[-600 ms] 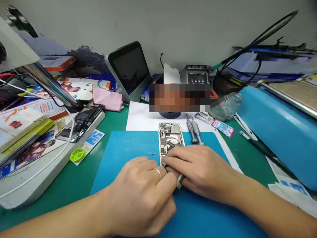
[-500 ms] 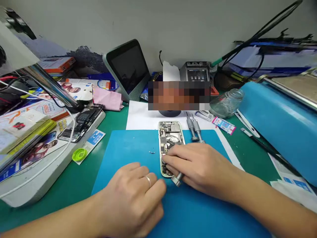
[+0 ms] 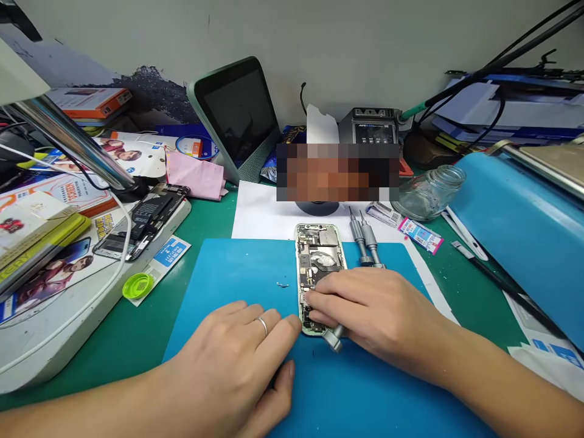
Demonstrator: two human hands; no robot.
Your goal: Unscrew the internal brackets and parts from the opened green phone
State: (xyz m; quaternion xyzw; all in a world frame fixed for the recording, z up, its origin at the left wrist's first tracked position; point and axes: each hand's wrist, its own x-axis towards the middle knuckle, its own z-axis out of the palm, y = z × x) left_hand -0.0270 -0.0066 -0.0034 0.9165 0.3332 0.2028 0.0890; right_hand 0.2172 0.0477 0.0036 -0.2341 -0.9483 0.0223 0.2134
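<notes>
An opened smartphone lies on the blue mat, its circuit board and inner parts bare. My right hand covers its lower right side, fingertips down on the board. A grey screwdriver is tucked in this hand, with only its capped end showing below the fingers. Whatever is under the fingertips is hidden. My left hand, wearing a ring, rests on the mat with bent fingers and the thumb apart. Its index fingertip is at the phone's lower left edge. Tiny metal bits lie left of the phone.
Two grey screwdrivers lie right of the phone. A glass jar, tweezers and a black-handled tool are further right. Another phone part lies on the white box at left, near a green ring-shaped lid. A screen device stands behind.
My left thumb has moved away from the index finger, whose tip has come to the phone's edge. My right hand keeps its place at the phone. The camera view has shifted slightly.
</notes>
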